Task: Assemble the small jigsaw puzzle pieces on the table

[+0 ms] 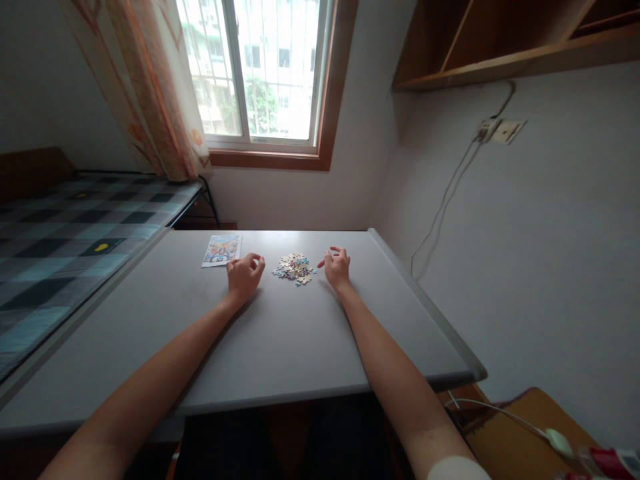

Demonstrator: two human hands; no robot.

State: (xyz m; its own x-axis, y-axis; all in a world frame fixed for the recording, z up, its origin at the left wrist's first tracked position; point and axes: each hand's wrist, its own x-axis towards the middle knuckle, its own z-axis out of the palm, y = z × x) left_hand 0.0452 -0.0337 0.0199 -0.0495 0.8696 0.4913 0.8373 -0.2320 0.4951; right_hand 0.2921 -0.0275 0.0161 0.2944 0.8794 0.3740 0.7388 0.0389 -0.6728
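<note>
The jigsaw work is looking, by my judgement, to be at its very start. The pieces are lying in one loose pile [295, 268] at the far middle of the table [280, 347], heaped and mixed. No joined section is showing anywhere on the grey top, though the pieces are too small to tell whether any two in the heap are locked together. A printed card [222, 250] with a colourful picture is lying flat to the left of the pile, near it but not touching. As far as this view goes, sorting, turning face up and joining are all waiting to be done.

The left hand [245, 272] is resting on the table between the card and the pile, just beside the pile's left edge. Its fingers are curling in loosely, with thumb and forefinger drawn close together. Whether a piece is sitting inside that curl I cannot tell.

The right hand [337, 267] is sitting on the other side, just beside the pile's right edge, with its wrist down on the table. Its fingers are spreading half open and arching, with the tips pointing toward the pieces, and nothing is showing in its grasp. Whether the fingertips are touching the outermost pieces or hovering just short of them is not clear.

Both forearms are reaching out straight across the table, so the pile is lying between the two hands.

A bed [60, 247] with a checked cover is standing against the table's left side.
</note>
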